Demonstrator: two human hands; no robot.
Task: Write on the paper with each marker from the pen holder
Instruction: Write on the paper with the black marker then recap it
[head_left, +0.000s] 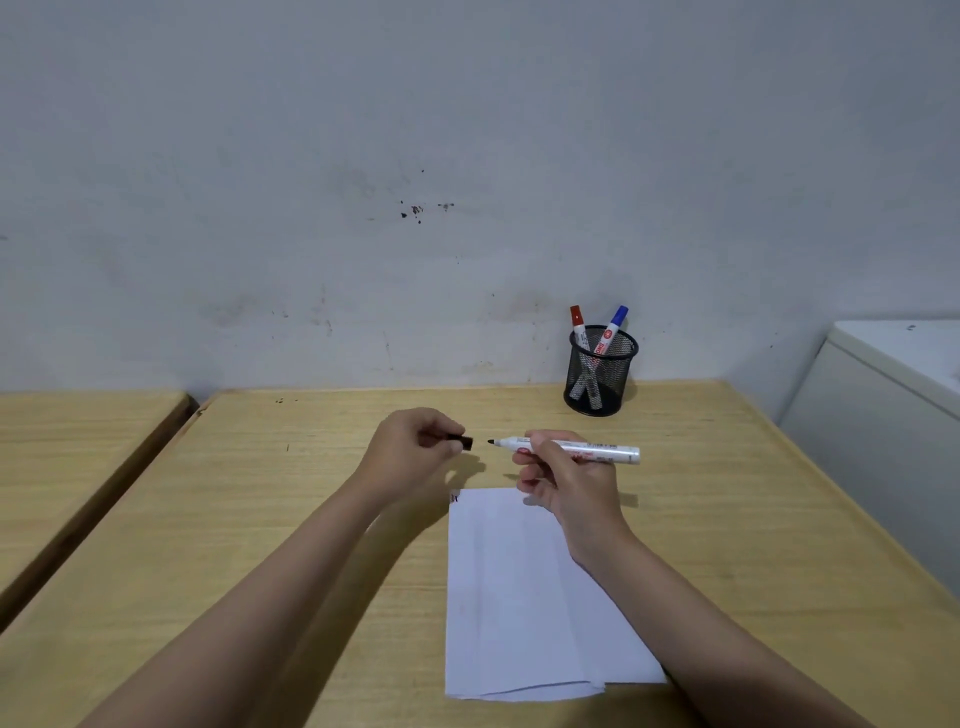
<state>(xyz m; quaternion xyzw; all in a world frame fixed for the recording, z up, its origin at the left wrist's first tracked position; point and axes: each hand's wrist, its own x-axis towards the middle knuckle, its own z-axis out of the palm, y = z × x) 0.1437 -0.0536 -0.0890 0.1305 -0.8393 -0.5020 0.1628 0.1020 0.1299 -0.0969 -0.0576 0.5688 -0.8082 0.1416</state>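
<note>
Gripping an uncapped black marker (571, 448) horizontally above the table (260, 519), right hand (566, 478) closed on its barrel, tip facing left, left hand (410, 447) pinching the cap (466, 442) just beside the tip, paper (519, 597) below the hands, holder (600, 374) with red and blue markers near the wall.

Pen holder (601, 375) behind paper (519, 597), on table (260, 519).

One head-worn view looks forward and down at the table (260, 519) and wall (363, 156).
</note>
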